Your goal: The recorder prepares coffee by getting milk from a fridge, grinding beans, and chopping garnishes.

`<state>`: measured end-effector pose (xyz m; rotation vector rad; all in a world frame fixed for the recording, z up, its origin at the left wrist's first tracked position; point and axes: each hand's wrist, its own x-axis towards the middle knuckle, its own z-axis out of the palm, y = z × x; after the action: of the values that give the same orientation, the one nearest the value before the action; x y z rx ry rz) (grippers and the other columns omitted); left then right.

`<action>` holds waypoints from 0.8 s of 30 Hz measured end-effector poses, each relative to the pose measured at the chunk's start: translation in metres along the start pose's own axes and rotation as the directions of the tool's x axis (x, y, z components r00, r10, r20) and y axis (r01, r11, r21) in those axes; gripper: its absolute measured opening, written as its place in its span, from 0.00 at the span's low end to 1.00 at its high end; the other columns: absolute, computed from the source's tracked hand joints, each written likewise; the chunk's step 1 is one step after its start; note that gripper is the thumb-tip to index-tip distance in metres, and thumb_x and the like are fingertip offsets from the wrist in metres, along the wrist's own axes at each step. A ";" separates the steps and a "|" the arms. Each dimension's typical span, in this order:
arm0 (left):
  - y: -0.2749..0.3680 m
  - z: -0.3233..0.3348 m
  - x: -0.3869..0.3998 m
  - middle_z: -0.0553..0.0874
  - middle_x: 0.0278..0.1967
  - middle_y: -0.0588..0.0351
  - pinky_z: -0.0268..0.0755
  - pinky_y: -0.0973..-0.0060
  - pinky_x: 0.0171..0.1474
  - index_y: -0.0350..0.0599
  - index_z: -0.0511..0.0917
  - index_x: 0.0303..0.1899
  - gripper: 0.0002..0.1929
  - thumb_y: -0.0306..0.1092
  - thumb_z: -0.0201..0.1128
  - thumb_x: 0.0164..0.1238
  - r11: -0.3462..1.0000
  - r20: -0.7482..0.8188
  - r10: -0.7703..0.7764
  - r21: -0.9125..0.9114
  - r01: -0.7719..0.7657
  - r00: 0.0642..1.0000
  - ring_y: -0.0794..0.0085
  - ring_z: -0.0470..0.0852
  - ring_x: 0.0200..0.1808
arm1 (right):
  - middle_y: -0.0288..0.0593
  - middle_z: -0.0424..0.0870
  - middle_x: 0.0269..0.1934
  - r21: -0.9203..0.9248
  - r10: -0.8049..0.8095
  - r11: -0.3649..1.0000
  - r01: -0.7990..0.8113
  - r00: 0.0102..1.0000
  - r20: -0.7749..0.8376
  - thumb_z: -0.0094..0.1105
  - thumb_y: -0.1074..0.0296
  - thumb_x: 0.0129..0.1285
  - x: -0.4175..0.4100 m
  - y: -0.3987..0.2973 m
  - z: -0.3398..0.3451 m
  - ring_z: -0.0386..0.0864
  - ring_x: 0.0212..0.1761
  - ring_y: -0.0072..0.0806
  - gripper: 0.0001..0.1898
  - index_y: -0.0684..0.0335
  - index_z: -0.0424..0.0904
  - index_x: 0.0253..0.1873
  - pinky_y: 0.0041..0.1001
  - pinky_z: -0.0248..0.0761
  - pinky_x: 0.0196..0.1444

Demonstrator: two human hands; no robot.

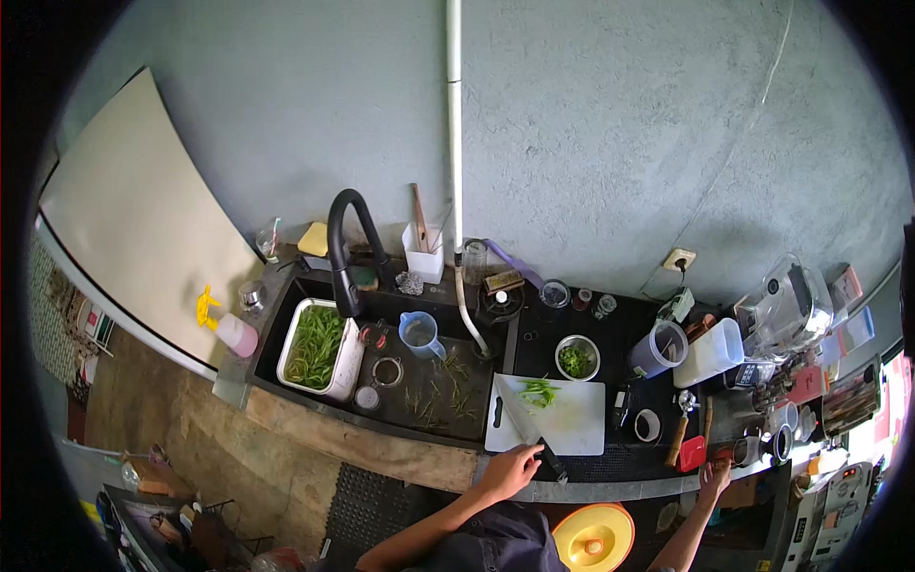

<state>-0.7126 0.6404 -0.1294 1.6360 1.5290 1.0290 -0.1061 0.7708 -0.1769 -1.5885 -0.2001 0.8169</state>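
Observation:
My left hand point(511, 473) is at the near edge of the white cutting board point(579, 432), its fingertips by the heel of a large kitchen knife point(520, 413). The knife lies aslant across the board, its dark handle jutting over the counter's front edge. Whether the fingers grip it is unclear. Cut green leafy stems point(540, 392) lie beside the blade. My right hand point(715, 477) reaches far right to the counter edge, at a small reddish-brown object point(723, 455) too small to make out. Behind the board stands a metal bowl point(577, 343) with chopped greens point(574, 362).
Left of the board, the dark sink point(447, 390) holds a white tub point(350, 357) of leafy greens, a blue pitcher point(419, 334) and stem scraps under a black faucet point(347, 250). A red dish point(692, 454), tape roll point(648, 425) and plastic containers point(658, 348) stand right. A yellow lidded container point(594, 540) is below the counter.

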 end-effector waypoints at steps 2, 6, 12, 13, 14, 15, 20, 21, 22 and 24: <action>0.002 -0.005 0.014 0.89 0.41 0.50 0.82 0.60 0.41 0.45 0.81 0.59 0.17 0.33 0.67 0.71 0.999 -0.044 0.007 0.041 -0.005 0.999 0.54 0.89 0.36 | 0.43 0.76 0.62 0.090 0.030 0.995 -0.031 0.999 0.017 0.64 0.35 0.68 0.013 0.002 -0.009 0.82 0.56 0.41 0.33 0.52 0.74 0.67 0.44 0.78 0.49; -0.004 -0.016 0.039 0.89 0.41 0.52 0.84 0.61 0.43 0.47 0.82 0.60 0.18 0.30 0.64 0.70 0.957 0.080 0.199 0.198 -0.211 0.977 0.54 0.89 0.37 | 0.43 0.79 0.59 0.099 0.077 0.991 -0.086 0.992 0.100 0.67 0.33 0.65 0.021 0.000 -0.025 0.80 0.61 0.42 0.36 0.51 0.71 0.68 0.41 0.75 0.55; -0.009 0.003 0.044 0.90 0.38 0.49 0.82 0.58 0.38 0.49 0.81 0.65 0.21 0.30 0.63 0.71 0.907 0.488 0.052 0.342 -0.245 0.871 0.54 0.90 0.35 | 0.46 0.73 0.62 -0.093 -0.240 0.971 0.221 0.901 -0.360 0.70 0.50 0.64 -0.102 -0.003 0.050 0.76 0.55 0.38 0.37 0.55 0.62 0.72 0.42 0.68 0.58; -0.013 0.005 0.042 0.90 0.38 0.49 0.82 0.57 0.36 0.49 0.81 0.65 0.22 0.30 0.63 0.70 0.873 0.524 0.044 0.394 -0.287 0.851 0.53 0.89 0.34 | 0.41 0.73 0.55 -0.092 -0.312 0.950 0.298 0.909 -0.278 0.66 0.53 0.68 -0.151 -0.005 0.076 0.74 0.51 0.31 0.31 0.57 0.65 0.69 0.36 0.67 0.51; -0.015 0.006 0.043 0.90 0.38 0.49 0.82 0.56 0.36 0.49 0.80 0.66 0.24 0.29 0.63 0.68 0.888 0.523 0.047 0.369 -0.276 0.851 0.52 0.90 0.34 | 0.37 0.74 0.42 0.066 -0.500 0.859 0.507 0.860 -0.097 0.60 0.57 0.71 -0.219 -0.006 0.118 0.73 0.41 0.26 0.23 0.60 0.69 0.65 0.29 0.67 0.42; -0.010 -0.001 0.044 0.90 0.38 0.49 0.82 0.56 0.36 0.49 0.80 0.66 0.24 0.29 0.63 0.68 0.888 0.527 0.044 0.369 -0.275 0.849 0.52 0.90 0.34 | 0.35 0.77 0.34 -0.027 -0.455 0.885 0.465 0.874 0.172 0.57 0.60 0.71 -0.263 -0.007 0.139 0.74 0.33 0.22 0.15 0.62 0.78 0.55 0.23 0.67 0.34; 0.009 -0.046 0.062 0.89 0.39 0.49 0.83 0.60 0.38 0.51 0.81 0.65 0.21 0.34 0.66 0.71 0.924 0.079 0.033 0.377 -0.060 0.996 0.56 0.89 0.38 | 0.45 0.82 0.42 -0.336 -0.023 0.542 0.770 0.413 0.911 0.72 0.66 0.62 -0.374 0.071 0.200 0.83 0.37 0.36 0.17 0.67 0.82 0.53 0.37 0.79 0.42; 0.003 -0.054 0.069 0.89 0.38 0.50 0.82 0.60 0.38 0.48 0.81 0.64 0.21 0.34 0.66 0.71 0.916 -0.037 0.075 0.397 -0.054 0.997 0.57 0.89 0.39 | 0.49 0.81 0.45 -0.176 -0.117 0.261 0.949 0.212 0.970 0.74 0.66 0.59 -0.381 0.077 0.208 0.83 0.41 0.42 0.20 0.66 0.81 0.54 0.41 0.79 0.45; 0.000 -0.063 0.077 0.89 0.37 0.51 0.82 0.61 0.38 0.49 0.83 0.62 0.20 0.35 0.68 0.70 0.926 -0.109 0.063 0.377 -0.017 0.992 0.57 0.89 0.37 | 0.49 0.81 0.45 -0.177 -0.110 0.268 0.947 0.212 0.971 0.74 0.66 0.59 -0.378 0.085 0.208 0.83 0.41 0.42 0.20 0.66 0.81 0.54 0.41 0.79 0.45; -0.001 -0.081 0.093 0.86 0.35 0.53 0.79 0.64 0.37 0.47 0.85 0.58 0.19 0.32 0.73 0.66 0.950 -0.257 0.053 0.311 0.031 0.965 0.59 0.86 0.33 | 0.53 0.80 0.47 -0.270 0.012 0.218 0.938 0.275 0.962 0.74 0.66 0.56 -0.371 0.099 0.209 0.81 0.47 0.53 0.22 0.65 0.79 0.54 0.46 0.76 0.50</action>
<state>-0.7837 0.7296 -0.0823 1.7747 1.9439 1.0865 -0.5350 0.7075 -0.1203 -1.5714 -2.2795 0.7898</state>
